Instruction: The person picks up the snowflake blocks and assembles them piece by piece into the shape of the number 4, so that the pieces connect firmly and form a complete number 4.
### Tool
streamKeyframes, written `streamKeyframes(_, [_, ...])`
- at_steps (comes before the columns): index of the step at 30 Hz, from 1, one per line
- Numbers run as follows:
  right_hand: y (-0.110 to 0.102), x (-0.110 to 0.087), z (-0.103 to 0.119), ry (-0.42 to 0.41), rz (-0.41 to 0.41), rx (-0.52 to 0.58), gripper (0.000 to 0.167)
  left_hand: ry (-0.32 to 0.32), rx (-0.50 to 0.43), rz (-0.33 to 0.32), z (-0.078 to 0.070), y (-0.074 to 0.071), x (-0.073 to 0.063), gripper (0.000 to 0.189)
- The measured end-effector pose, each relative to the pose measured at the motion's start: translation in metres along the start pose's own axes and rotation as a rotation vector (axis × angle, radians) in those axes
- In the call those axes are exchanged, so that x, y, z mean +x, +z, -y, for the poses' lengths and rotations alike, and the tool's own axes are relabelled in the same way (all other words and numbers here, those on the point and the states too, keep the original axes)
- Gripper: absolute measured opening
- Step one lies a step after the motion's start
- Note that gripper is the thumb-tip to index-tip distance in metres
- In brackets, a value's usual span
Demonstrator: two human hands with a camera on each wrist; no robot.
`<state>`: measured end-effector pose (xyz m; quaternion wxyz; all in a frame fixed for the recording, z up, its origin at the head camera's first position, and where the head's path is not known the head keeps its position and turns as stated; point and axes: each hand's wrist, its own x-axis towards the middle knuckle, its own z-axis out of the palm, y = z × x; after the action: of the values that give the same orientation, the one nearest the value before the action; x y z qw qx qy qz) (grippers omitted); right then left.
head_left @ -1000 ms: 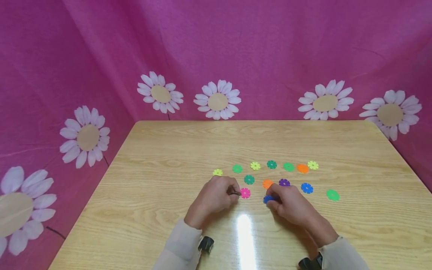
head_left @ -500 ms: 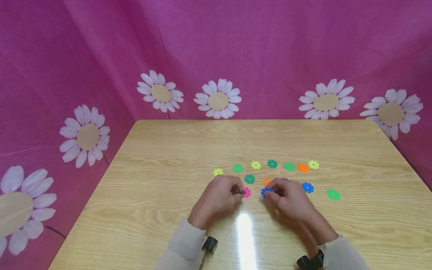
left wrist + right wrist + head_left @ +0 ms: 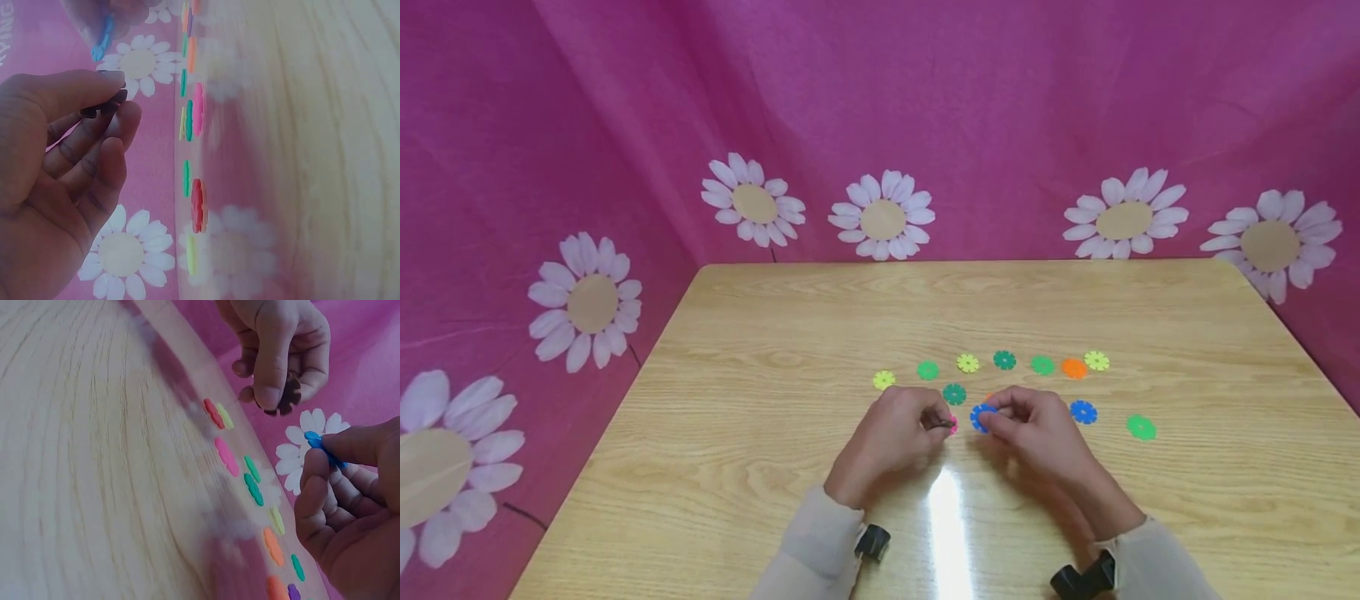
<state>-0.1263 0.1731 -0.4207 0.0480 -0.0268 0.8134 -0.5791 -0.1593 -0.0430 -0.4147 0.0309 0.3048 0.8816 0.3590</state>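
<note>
The left hand [image 3: 891,429] pinches a dark disc [image 3: 290,396] between thumb and fingers; the right hand [image 3: 1041,433] likewise grips a blue disc [image 3: 980,418], a narrow gap apart. Loose discs [image 3: 928,370] lie just beyond both grips, then wood stretches to the far edge of the table [image 3: 820,308], the curtain [image 3: 992,117] behind.

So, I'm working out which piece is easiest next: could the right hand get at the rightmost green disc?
Probably yes: only a flat blue disc lies between the right hand and the green disc. But the hand pinches another blue disc, probably needing release first.
</note>
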Motion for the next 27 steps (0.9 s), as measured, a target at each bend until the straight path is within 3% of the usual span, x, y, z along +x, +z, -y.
streamKeyframes(13, [0.008, 0.002, 0.002, 0.020, 0.020, 0.099, 0.017, 0.044, 0.019, -0.014, -0.004, 0.002, 0.001, 0.007])
streamKeyframes(19, [0.010, 0.003, 0.001, -0.010, 0.035, 0.107, 0.018, 0.069, 0.017, -0.029, -0.003, 0.004, 0.002, 0.006])
streamKeyframes(27, [0.011, 0.003, 0.000, 0.004, 0.040, 0.144, 0.019, 0.058, 0.030, -0.029, -0.004, 0.005, 0.003, 0.007])
